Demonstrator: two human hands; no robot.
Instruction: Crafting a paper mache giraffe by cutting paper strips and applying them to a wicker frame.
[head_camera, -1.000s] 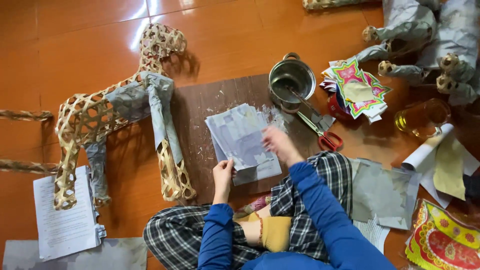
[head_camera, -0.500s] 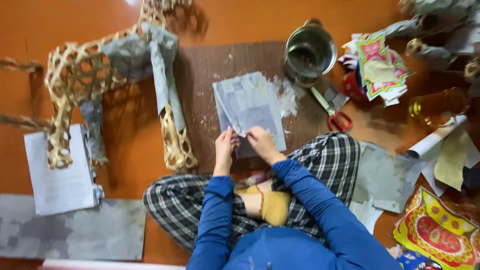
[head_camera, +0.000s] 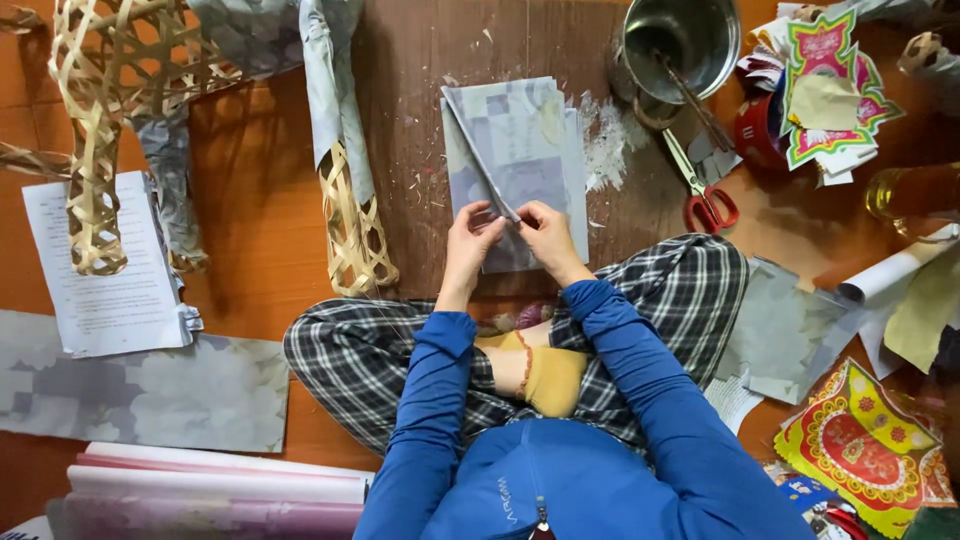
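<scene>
Two hands at work over a stack of grey patterned paper (head_camera: 530, 150) lying on a dark brown board (head_camera: 420, 120) on the orange floor (head_camera: 260, 210). Left hand (head_camera: 470, 240) and right hand (head_camera: 548, 235) close together at the near edge of the stack, fingers of both pinched shut on the lower end of a folded strip of the same paper (head_camera: 482, 160). Strip running up and to the left from the fingers, lying across the top sheet. White scraps and crumbs scattered on the board just right of the stack.

Metal pot (head_camera: 685, 40) standing at the board's far right corner, red-handled scissors (head_camera: 700, 195) just below it. Woven bamboo frame (head_camera: 350, 225), partly covered in grey paper, stretched out to the left, one leg lying along the board's left edge. Printed white sheet (head_camera: 100, 270) further left on the floor. Bright red and yellow printed papers (head_camera: 865, 450) near the right knee.
</scene>
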